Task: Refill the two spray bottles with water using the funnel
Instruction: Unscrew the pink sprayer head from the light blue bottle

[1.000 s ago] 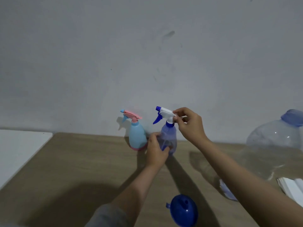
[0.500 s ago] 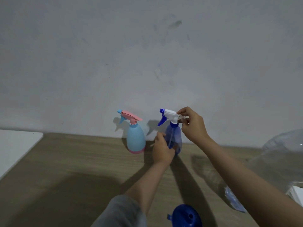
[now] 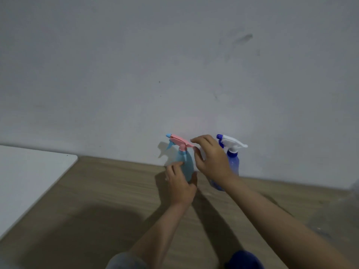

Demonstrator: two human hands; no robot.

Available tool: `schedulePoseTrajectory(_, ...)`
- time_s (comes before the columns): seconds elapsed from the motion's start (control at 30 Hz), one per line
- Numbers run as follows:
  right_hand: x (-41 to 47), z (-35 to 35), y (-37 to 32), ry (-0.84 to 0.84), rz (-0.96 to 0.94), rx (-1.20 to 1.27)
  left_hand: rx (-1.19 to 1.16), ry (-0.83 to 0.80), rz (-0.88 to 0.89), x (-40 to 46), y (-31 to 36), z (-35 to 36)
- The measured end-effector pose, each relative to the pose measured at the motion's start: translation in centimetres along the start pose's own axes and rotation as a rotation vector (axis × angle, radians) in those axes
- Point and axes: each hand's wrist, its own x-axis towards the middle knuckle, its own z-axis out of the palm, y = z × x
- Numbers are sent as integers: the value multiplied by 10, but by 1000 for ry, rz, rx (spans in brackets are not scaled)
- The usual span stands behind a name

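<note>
Two spray bottles stand upright against the wall at the back of the wooden table (image 3: 108,193). The light blue bottle with the pink trigger head (image 3: 183,162) is on the left; my left hand (image 3: 179,183) wraps its lower body. My right hand (image 3: 210,158) hovers just right of its pink head, fingers spread, fingertips touching the rear of the trigger head. The dark blue bottle with the white head (image 3: 233,162) stands free behind my right hand, partly hidden by it. The blue funnel (image 3: 245,259) lies at the bottom edge, mostly cut off.
A white board or tabletop (image 3: 25,177) adjoins the wooden table on the left. The grey wall runs directly behind both bottles. A faint clear plastic shape (image 3: 354,189) shows at the right edge.
Both hands left the dark blue bottle and moved left to the light blue one; my left hand now grips its body. The view has shifted left, and the big water jug is out of frame.
</note>
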Motion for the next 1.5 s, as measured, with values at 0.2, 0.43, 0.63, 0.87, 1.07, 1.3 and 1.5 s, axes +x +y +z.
schedulePoseTrajectory(0.2, 15, 43, 1, -92, 285, 62, -146, -186, -45, 36, -25, -21)
schedulePoseTrajectory(0.43, 22, 50, -1, -44, 478, 192, -258, -246, -80, 44, -35, 0)
schedulePoseTrajectory(0.63, 6, 29, -14, -56, 442, 218, -286, -268, -40, 31, -36, -12)
schedulePoseTrajectory(0.87, -32, -19, -32, -27, 381, 196, -328, -342, -18, -20, -10, -44)
schedulePoseTrajectory(1.07, -81, -59, -38, -56, 327, 205, -280, -328, -46, -88, 12, -58)
schedulePoseTrajectory(1.3, -123, -82, -33, -132, 318, 235, -189, -347, -49, -137, 25, -55)
schedulePoseTrajectory(1.5, -142, -77, -34, 22, 568, 443, -129, -317, -29, -146, 26, -48)
